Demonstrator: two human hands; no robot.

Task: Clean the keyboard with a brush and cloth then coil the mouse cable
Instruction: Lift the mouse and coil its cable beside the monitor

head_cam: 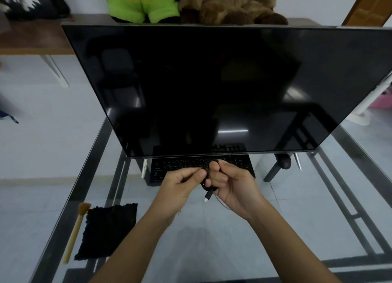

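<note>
Head view, just below the frame's centre: the cable [206,187] is gathered into a small upright loop between both hands, its plug [207,197] hanging toward the bottom of the frame. The right hand [233,186] curls its fingers [217,179] around the loop; the left hand [180,180] pinches the loop's left edge. The loose tail lies below both, so the left hand looks freer to tuck it. Behind them is the keyboard [176,166]; the brush [74,234] and cloth [108,229] lie lower left on the desk [233,251].

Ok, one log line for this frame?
step: coiling cable | left hand: pinches cable | right hand: grips cable | brush, cloth: lying on table, left | keyboard: beneath monitor edge
</note>
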